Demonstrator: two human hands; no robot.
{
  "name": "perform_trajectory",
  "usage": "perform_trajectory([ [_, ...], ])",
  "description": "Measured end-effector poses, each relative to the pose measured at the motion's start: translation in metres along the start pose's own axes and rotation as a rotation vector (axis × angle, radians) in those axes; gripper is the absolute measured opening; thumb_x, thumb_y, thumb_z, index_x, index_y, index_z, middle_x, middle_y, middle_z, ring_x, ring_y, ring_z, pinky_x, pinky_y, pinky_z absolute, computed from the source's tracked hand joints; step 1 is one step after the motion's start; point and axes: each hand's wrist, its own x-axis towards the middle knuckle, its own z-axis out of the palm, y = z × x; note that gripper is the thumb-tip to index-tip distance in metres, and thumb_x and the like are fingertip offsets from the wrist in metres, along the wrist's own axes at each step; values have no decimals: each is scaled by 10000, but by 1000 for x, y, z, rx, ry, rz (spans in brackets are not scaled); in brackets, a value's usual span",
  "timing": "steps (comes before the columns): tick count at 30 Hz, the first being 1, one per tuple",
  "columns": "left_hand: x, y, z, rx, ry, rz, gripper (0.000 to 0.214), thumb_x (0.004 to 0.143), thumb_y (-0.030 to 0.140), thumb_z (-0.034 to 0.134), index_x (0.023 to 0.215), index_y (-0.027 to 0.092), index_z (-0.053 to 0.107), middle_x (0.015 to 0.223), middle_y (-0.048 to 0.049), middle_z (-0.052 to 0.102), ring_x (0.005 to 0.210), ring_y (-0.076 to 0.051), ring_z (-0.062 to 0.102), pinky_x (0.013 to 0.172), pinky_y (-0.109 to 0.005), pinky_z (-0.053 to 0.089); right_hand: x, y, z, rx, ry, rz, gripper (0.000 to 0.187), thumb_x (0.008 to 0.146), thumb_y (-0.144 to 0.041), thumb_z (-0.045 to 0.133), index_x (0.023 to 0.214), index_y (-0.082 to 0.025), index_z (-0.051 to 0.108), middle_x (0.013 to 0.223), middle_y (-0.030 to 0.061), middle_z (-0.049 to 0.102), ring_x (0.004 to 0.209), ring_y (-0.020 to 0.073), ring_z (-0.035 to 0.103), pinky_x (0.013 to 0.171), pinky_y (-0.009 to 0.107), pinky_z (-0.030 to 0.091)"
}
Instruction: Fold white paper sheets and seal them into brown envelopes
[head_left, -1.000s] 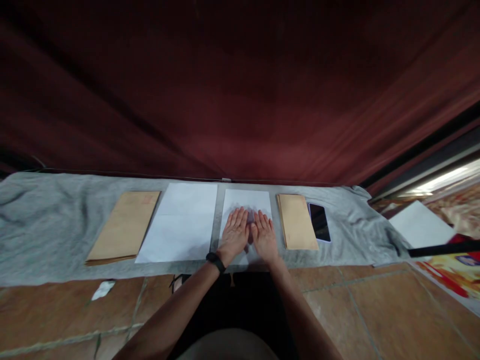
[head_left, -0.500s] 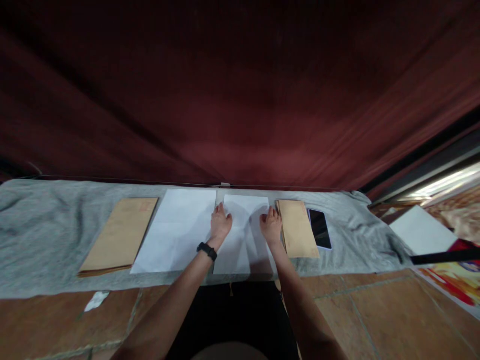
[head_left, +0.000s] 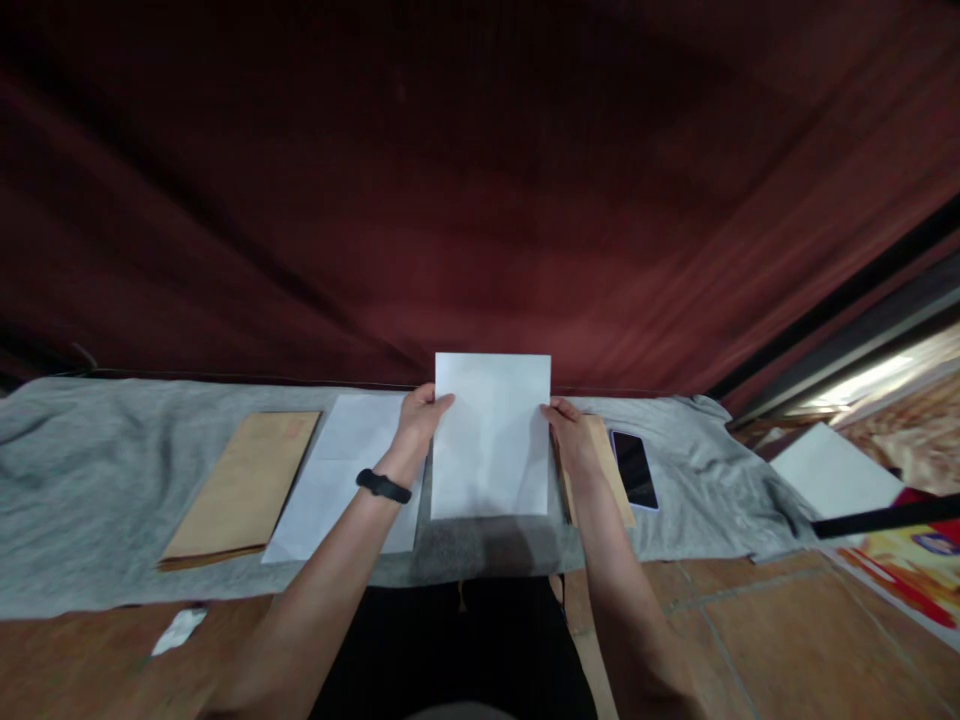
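Note:
A white sheet of paper (head_left: pixel 491 440) is lifted off the cloth in front of me, held by both side edges. My left hand (head_left: pixel 421 412) pinches its left edge, thumb on the near face. At the right edge, my right hand (head_left: pixel 568 418) grips it the same way, fingers mostly behind the sheet. Left of it lies more white paper (head_left: pixel 337 450) with a crease across it, partly under my left forearm. A stack of brown envelopes (head_left: pixel 600 465) sits under and beside my right wrist, and another brown envelope stack (head_left: pixel 244 480) lies farther left.
The grey cloth (head_left: pixel 97 490) covers the long surface, with a dark red curtain (head_left: pixel 480 200) behind. Right of the envelopes rests a phone (head_left: pixel 635 470). A paper scrap (head_left: pixel 180 630) lies on the tiled floor (head_left: pixel 765 630); a white board (head_left: pixel 836 467) is at far right.
Both hands have taken hold of the right-hand white paper by its edges and raised it from the cloth. Earlier it lay flat under my hands.

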Motion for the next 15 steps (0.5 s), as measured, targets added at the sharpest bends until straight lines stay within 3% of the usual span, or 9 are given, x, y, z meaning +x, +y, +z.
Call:
perform_trajectory([
  [4, -10, 54, -6, -91, -129, 228, 443, 623, 420, 827, 942, 140, 701, 836, -28, 736, 789, -192, 676, 747, -318, 545, -14, -61, -17, 97, -33, -122, 207, 776, -385, 694, 885, -222, 630, 830, -11, 722, 739, 154, 657, 752, 295, 529],
  [7, -32, 65, -21, 44, -127, 329, 350, 685, 419, 799, 911, 164, 716, 909, -44, 749, 895, -217, 684, 876, -375, 538, -43, -76, -29, 29, -10, -240, 147, 808, -347, 682, 863, -228, 615, 947, 18, 731, 892, 189, 676, 868, 357, 525],
  [10, -55, 42, -44, 233, -229, 390, 213, 740, 383, 746, 833, 194, 717, 997, -63, 751, 1004, -243, 679, 985, -412, 496, -78, -55, -38, -104, -39, -273, 110, 828, -336, 657, 837, -233, 620, 1125, 70, 712, 1089, 252, 658, 988, 441, 490],
  [15, -87, -36, -76, 483, -455, 415, 97, 805, 260, 662, 870, 200, 703, 1116, -97, 734, 1077, -248, 672, 980, -390, 515, -132, 20, -46, -368, -87, -212, 113, 890, -284, 518, 881, -239, 621, 1164, 89, 702, 1146, 252, 638, 1031, 464, 470],
])
